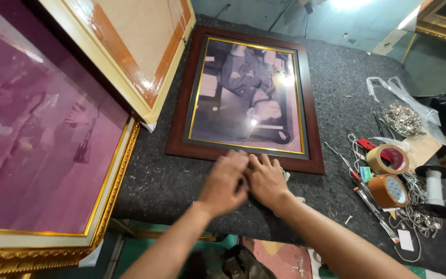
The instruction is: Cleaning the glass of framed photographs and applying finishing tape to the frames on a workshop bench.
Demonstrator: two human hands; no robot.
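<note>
We rest our left hand (224,182) and right hand (266,180) together, fingers flat and gripping nothing, on the near edge of the dark wood frame (243,98) lying just ahead; we press evenly, avoiding the glass.

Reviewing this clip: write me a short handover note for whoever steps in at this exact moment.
Left hand and right hand: side by side, fingers at the near edge of the dark wooden picture frame; whether they grip anything is hidden.
Frame lies flat, glass up, on the grey felt-covered table.
Two brown tape rolls, wire and small hardware lie to the right, untouched.
A gold frame leans at left.
Done or left: cannot tell from this view.
</note>
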